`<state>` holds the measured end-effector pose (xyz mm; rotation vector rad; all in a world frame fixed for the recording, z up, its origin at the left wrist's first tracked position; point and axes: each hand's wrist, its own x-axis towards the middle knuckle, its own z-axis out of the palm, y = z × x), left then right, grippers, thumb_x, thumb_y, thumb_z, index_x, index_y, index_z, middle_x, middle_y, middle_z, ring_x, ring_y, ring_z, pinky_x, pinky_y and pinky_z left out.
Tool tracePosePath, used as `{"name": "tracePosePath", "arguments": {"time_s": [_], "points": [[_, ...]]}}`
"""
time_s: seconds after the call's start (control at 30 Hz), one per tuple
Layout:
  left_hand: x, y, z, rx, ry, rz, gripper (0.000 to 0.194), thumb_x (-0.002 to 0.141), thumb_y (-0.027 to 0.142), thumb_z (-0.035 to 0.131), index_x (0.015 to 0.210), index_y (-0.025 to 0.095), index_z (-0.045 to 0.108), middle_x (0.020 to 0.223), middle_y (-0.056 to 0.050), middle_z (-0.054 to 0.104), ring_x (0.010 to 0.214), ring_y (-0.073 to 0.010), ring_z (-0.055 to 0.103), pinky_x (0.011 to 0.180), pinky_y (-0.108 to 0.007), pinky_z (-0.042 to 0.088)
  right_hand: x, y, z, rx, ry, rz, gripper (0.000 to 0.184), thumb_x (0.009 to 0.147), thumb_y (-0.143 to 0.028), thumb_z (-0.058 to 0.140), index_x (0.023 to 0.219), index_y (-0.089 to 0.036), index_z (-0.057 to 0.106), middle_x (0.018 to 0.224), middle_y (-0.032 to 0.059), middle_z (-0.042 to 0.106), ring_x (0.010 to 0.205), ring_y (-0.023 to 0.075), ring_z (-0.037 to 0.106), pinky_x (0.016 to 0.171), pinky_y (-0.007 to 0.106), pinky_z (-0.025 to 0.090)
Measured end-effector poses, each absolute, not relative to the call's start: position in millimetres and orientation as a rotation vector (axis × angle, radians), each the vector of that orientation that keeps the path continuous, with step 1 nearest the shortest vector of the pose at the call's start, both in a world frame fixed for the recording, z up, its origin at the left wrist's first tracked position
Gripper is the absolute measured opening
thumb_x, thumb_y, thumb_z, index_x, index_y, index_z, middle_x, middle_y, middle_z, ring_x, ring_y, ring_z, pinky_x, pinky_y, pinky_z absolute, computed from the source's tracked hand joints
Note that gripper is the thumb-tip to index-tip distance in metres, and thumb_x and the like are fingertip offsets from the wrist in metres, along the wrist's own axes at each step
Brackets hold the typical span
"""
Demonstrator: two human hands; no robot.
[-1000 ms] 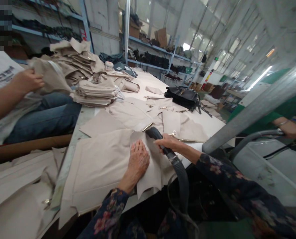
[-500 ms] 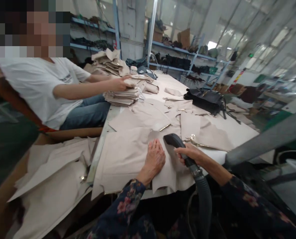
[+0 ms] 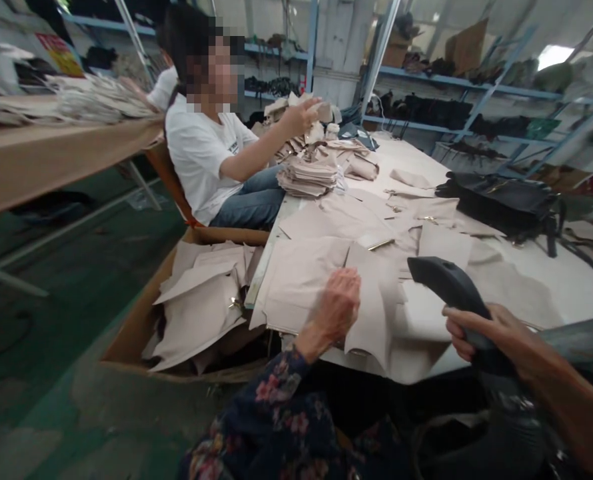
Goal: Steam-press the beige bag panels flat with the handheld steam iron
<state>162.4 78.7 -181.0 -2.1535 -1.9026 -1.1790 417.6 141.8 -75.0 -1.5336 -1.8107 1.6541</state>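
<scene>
My left hand (image 3: 334, 310) lies on a beige cut panel of leather-like material (image 3: 376, 313), holding nothing, with a larger beige panel (image 3: 301, 280) just left of it. My right hand (image 3: 481, 333) is shut around the grip of a black hand-held steam iron or nozzle (image 3: 444, 283), whose hose runs down out of view. The iron's head points left, raised above a beige piece (image 3: 506, 287) on the white table (image 3: 426, 340). A thin gold-coloured metal strip (image 3: 380, 245) lies on the pieces beyond my left hand.
A seated co-worker (image 3: 209, 150) holds beige pieces near a stack (image 3: 309, 179). A black bag (image 3: 501, 203) lies at the table's far right. A cardboard box (image 3: 136, 340) of beige pieces stands left of the table, below its edge. Shelves line the back wall.
The view has swung left, showing the box and floor. My right hand has drawn the iron rightward and up off the panel. The co-worker's hand has risen from the stack.
</scene>
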Motion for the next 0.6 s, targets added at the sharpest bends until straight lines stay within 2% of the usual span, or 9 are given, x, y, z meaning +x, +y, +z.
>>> {"name": "tracePosePath", "arguments": {"time_s": [0.07, 0.13, 0.2, 0.27, 0.4, 0.5, 0.6], "points": [[144.3, 29.6, -180.5, -1.699, -1.951, -1.494, 0.026, 0.089, 0.016, 0.042, 0.107, 0.014, 0.061, 0.112, -0.013, 0.063, 0.112, -0.0223, 0.055, 0.101, -0.037, 0.041, 423.6, 126.2, -76.7, -1.469, -1.927, 1.680, 0.041, 0.082, -0.052, 0.063, 0.059, -0.019, 0.053, 0.046, 0.0033, 0.052, 0.042, 0.0143, 0.050, 0.043, 0.025, 0.039], [129.1, -14.7, -189.2, -1.090, -2.133, -1.738, 0.014, 0.088, 0.027, 0.050, 0.088, 0.017, 0.060, 0.086, -0.007, 0.064, 0.087, -0.0194, 0.060, 0.085, -0.034, 0.048, 418.4, 112.9, -79.8, -1.364, -2.007, 1.772, 0.041, 0.082, -0.054, 0.062, 0.064, -0.018, 0.055, 0.047, 0.0021, 0.052, 0.042, 0.0140, 0.050, 0.044, 0.025, 0.041], [119.8, -42.6, -204.4, -0.620, -2.337, -2.005, 0.022, 0.083, 0.039, 0.057, 0.078, 0.018, 0.056, 0.071, -0.001, 0.057, 0.068, -0.0157, 0.056, 0.067, -0.029, 0.049, 401.3, 100.6, -80.3, -1.264, -2.033, 1.881, 0.039, 0.082, -0.054, 0.063, 0.074, -0.016, 0.057, 0.050, 0.0006, 0.053, 0.041, 0.0133, 0.050, 0.043, 0.024, 0.040], [115.6, -50.7, -220.2, -0.364, -2.438, -2.326, 0.031, 0.075, 0.046, 0.064, 0.079, 0.017, 0.055, 0.068, 0.000, 0.056, 0.062, -0.0143, 0.055, 0.058, -0.027, 0.047, 375.0, 88.3, -77.2, -1.180, -2.059, 1.968, 0.036, 0.081, -0.050, 0.065, 0.082, -0.015, 0.058, 0.052, -0.0004, 0.054, 0.042, 0.0127, 0.050, 0.043, 0.023, 0.040], [111.3, -36.6, -233.2, -0.040, -2.245, -2.803, 0.043, 0.062, 0.042, 0.075, 0.089, 0.014, 0.054, 0.076, -0.002, 0.059, 0.064, -0.0132, 0.058, 0.056, -0.024, 0.048, 315.4, 66.0, -69.4, -0.978, -2.268, 2.119, 0.032, 0.080, -0.044, 0.063, 0.069, -0.014, 0.057, 0.051, 0.0008, 0.055, 0.043, 0.0120, 0.051, 0.043, 0.021, 0.041], [107.2, -32.2, -227.4, 0.156, -2.054, -3.052, 0.044, 0.060, 0.036, 0.077, 0.092, 0.014, 0.056, 0.080, -0.002, 0.061, 0.066, -0.0112, 0.059, 0.060, -0.022, 0.047, 279.5, 54.9, -71.1, -0.926, -2.366, 2.164, 0.030, 0.079, -0.039, 0.062, 0.062, -0.015, 0.054, 0.048, -0.0001, 0.055, 0.041, 0.0108, 0.050, 0.041, 0.019, 0.040], [105.0, -36.7, -221.5, 0.016, -2.024, -3.147, 0.044, 0.061, 0.035, 0.078, 0.094, 0.013, 0.061, 0.078, -0.001, 0.063, 0.064, -0.0105, 0.058, 0.058, -0.021, 0.044, 253.8, 50.2, -79.5, -0.924, -2.377, 2.187, 0.025, 0.076, -0.034, 0.064, 0.063, -0.016, 0.052, 0.046, -0.0025, 0.053, 0.037, 0.0108, 0.049, 0.036, 0.019, 0.039]]}}
